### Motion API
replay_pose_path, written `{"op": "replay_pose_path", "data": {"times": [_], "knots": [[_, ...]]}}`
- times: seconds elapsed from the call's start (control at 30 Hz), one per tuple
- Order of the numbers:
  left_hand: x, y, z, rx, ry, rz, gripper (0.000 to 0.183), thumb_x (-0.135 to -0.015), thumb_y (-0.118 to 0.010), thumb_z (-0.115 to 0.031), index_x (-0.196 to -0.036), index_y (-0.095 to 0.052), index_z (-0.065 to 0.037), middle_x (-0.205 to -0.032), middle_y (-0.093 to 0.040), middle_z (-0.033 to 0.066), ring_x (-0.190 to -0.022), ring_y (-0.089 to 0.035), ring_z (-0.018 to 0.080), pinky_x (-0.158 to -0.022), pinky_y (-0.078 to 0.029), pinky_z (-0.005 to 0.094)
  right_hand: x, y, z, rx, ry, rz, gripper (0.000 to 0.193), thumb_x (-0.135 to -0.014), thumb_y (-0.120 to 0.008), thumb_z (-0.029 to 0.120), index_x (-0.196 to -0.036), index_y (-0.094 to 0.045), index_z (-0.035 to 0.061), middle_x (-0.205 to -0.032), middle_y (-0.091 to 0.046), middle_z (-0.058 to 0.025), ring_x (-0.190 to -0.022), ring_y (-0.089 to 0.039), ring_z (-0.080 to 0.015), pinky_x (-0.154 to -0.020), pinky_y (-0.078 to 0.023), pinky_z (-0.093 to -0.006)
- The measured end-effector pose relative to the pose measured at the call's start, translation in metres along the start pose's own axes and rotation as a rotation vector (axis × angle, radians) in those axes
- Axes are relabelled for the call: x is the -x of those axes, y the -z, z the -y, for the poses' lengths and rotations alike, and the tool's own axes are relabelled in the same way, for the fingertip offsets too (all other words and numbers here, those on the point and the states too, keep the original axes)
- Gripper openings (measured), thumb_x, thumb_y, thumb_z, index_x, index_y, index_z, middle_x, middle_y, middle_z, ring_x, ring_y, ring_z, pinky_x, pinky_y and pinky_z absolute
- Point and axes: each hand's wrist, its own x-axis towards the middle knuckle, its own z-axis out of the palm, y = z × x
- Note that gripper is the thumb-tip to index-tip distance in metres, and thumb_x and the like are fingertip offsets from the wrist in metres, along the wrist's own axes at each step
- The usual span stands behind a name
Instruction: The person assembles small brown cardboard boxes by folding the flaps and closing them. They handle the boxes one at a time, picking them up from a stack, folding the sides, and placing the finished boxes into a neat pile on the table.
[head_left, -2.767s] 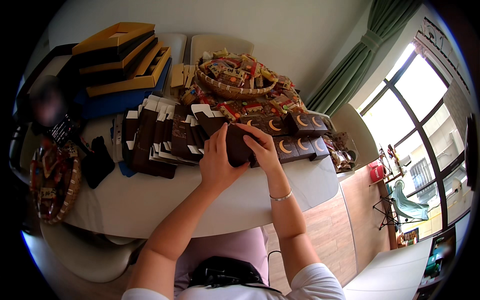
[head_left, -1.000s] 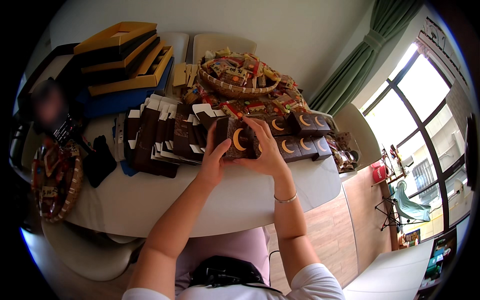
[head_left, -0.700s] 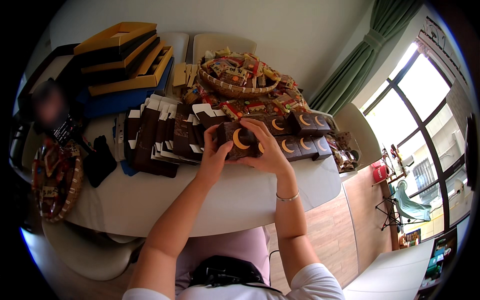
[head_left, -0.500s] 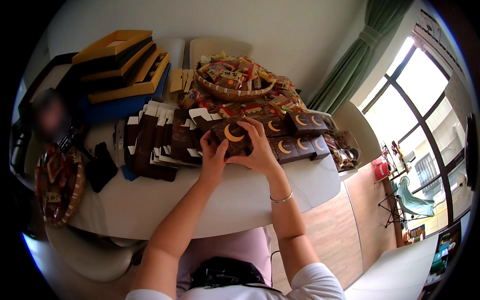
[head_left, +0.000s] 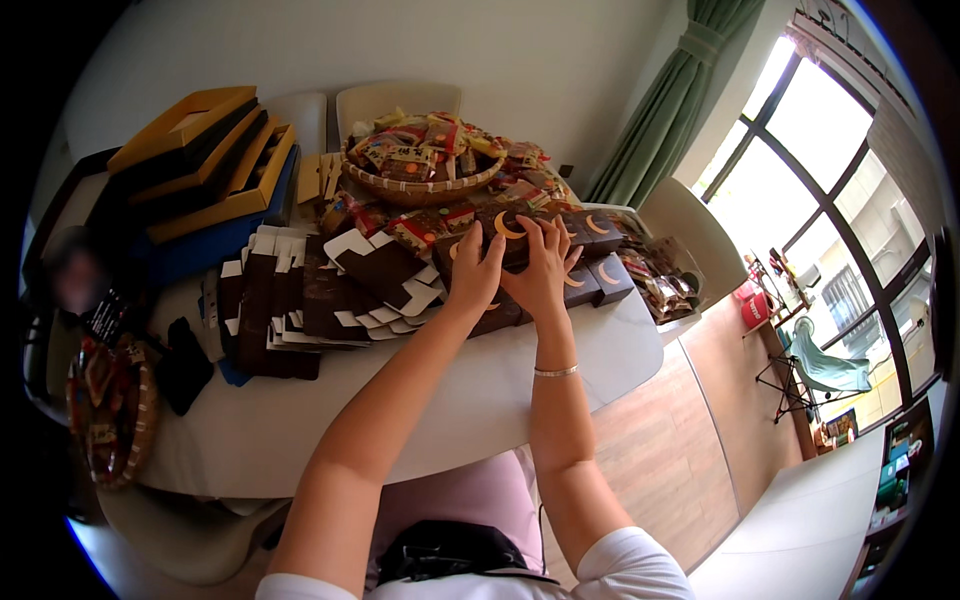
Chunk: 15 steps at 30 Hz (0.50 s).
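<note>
A small dark brown box point(head_left: 508, 226) with a golden crescent moon is between my two hands, at the top of the stacked boxes. My left hand point(head_left: 474, 270) grips its left side, thumb along the near face. On the right, my right hand point(head_left: 540, 265) has its fingers curled over the box's edge. Matching boxes point(head_left: 605, 277) stand in two layers beside and below it. Left of my hands lie flat, unfolded brown cartons point(head_left: 300, 300) with white flaps, overlapping one another. Whether the held box rests fully on the lower row is hidden by my fingers.
Behind the boxes a woven basket point(head_left: 425, 190) is heaped with wrapped snacks, and more packets lie around it. Yellow and black trays point(head_left: 205, 150) are piled at the far left. A second basket point(head_left: 140, 420) stands at the left table edge, near a black cloth-like item point(head_left: 187, 370).
Both hands have carried the crescent-moon box rightward and away from me, from in front of the stack to its top row. The view has shifted slightly.
</note>
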Motion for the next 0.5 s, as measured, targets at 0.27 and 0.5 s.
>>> {"op": "replay_pose_path", "data": {"times": [0.27, 0.5], "knots": [[0.003, -0.021, 0.001, 0.278, 0.201, 0.029, 0.074, -0.103, -0.046, -0.041, -0.155, -0.015, 0.003, -0.16, -0.021, 0.0218, -0.149, -0.023, 0.0303, -0.118, -0.026, 0.0362, 0.001, -0.005, -0.033, 0.044, -0.161, 0.166, 0.099, -0.066, -0.085, 0.048, -0.149, -0.039, 0.0224, -0.159, -0.026, -0.0178, -0.152, -0.006, -0.0379, -0.11, -0.001, -0.0735], [0.003, -0.02, 0.002, 0.417, 0.293, 0.084, 0.074, -0.101, -0.05, -0.039, -0.156, -0.018, 0.0, -0.162, -0.019, 0.0181, -0.15, -0.02, 0.0283, -0.119, -0.023, 0.0372, -0.001, -0.001, -0.058, -0.083, -0.228, 0.194, 0.092, -0.074, -0.079, 0.042, -0.152, -0.036, 0.0192, -0.159, -0.026, -0.02, -0.151, -0.01, -0.0375, -0.116, -0.002, -0.0654]]}}
